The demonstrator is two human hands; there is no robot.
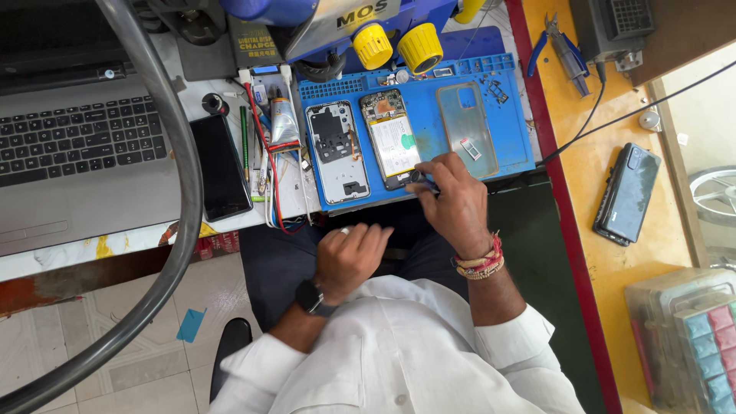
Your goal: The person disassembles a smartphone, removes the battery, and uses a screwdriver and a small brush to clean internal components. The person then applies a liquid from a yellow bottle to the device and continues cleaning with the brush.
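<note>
left hand [349,257] fisted, empty; right hand [454,199] fingers pinch tool [422,181].

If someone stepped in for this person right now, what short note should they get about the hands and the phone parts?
Right hand: at the near edge of the blue mat, fingers on a small dark tool beside the opened phone.
Left hand: loosely closed over the lap, off the mat; whether it holds anything is hidden.
Laid out: opened phone mid-mat, battery showing; grey inner frame to its left; clear case to its right.
Done: back removed. Left: phone not yet reassembled.
</note>
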